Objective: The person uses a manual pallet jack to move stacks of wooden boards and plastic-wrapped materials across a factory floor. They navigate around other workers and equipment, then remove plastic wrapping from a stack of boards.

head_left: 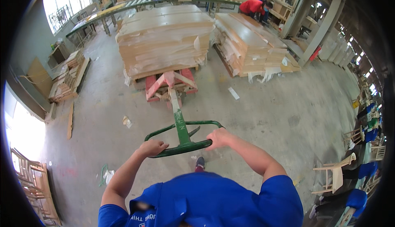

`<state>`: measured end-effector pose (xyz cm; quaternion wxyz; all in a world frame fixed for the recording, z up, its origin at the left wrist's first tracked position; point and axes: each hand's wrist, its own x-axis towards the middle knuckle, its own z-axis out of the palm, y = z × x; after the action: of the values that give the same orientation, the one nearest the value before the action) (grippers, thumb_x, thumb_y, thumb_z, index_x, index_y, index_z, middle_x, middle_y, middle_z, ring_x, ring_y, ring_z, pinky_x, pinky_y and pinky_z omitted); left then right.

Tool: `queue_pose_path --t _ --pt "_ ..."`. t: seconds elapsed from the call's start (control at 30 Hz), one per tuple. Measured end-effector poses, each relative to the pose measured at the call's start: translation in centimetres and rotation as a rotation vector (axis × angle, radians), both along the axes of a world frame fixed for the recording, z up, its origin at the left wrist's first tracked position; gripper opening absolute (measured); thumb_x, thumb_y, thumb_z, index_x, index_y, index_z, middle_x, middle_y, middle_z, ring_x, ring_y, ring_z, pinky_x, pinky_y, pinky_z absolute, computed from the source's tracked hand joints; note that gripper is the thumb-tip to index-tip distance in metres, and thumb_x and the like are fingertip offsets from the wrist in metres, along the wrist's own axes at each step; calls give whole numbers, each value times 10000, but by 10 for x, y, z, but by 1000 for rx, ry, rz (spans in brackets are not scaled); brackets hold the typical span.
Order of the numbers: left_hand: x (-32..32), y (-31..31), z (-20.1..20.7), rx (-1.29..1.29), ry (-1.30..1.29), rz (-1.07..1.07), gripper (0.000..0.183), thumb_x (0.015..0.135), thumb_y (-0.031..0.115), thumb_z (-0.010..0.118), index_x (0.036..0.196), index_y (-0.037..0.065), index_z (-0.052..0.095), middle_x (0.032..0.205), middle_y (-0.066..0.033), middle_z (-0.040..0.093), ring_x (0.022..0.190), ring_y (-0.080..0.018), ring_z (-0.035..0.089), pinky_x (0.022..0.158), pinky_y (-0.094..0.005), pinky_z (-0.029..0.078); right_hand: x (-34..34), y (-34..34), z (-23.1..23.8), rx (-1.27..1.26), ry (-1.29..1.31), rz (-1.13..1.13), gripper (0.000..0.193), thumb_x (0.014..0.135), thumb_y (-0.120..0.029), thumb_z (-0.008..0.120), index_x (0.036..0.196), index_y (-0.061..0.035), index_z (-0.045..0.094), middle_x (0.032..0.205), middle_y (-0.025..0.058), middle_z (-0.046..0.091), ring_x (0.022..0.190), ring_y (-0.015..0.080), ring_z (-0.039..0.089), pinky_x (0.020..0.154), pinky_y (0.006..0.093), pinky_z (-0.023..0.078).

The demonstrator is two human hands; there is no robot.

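Left hand (153, 148) and right hand (219, 138) grasp the rigid-looking green handle (187, 148) by both sides, probably best for a pallet jack (169, 79) likely heavy with stacked boards (164, 48).

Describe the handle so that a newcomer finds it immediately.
Find the large board stack at upper centre. At its near side is a pallet jack. Its handle is the green loop held by the left hand and right hand, unlike the red frame.
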<state>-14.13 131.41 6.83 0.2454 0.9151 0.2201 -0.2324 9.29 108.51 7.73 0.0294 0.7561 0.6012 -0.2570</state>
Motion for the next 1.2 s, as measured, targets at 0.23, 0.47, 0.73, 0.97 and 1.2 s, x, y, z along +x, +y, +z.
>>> queue_pose_path --t 0.23,0.47,0.73,0.97,1.2 --pt "1 -2 10 15 -43 130 534 876 528 355 890 85 654 845 -152 646 856 -325 611 745 -433 469 -9 -2 4 180 -57 -93 438 598 -544 637 707 -120 656 632 114 623 629 291 620 647 393 484" --pt "-38 -85 -104 44 202 61 497 877 509 323 910 154 668 844 -145 658 827 -322 634 740 -442 489 -57 -69 -134 228 -41 -46 411 619 -519 640 658 -110 626 590 123 595 618 293 621 592 390 464" --pt "-36 -57 -108 -91 326 -36 520 886 502 268 1094 173 612 1093 -173 599 1013 -369 565 875 -469 439 -44 -50 -112 -30 94 10 388 632 -441 654 776 -81 666 746 145 648 742 316 636 675 435 501" --pt "7 12 4 1 -76 160 477 874 502 377 868 133 678 795 -151 648 784 -334 624 707 -443 487 7 5 11 150 0 -66 373 636 -440 663 796 -103 670 694 130 642 684 296 637 653 397 493" --pt "-28 -103 -122 -49 266 -125 538 882 543 293 918 146 655 885 -128 658 854 -314 627 734 -452 481 -57 -81 -144 -28 22 -32 365 639 -433 675 817 -114 670 739 103 658 735 262 647 696 386 480"
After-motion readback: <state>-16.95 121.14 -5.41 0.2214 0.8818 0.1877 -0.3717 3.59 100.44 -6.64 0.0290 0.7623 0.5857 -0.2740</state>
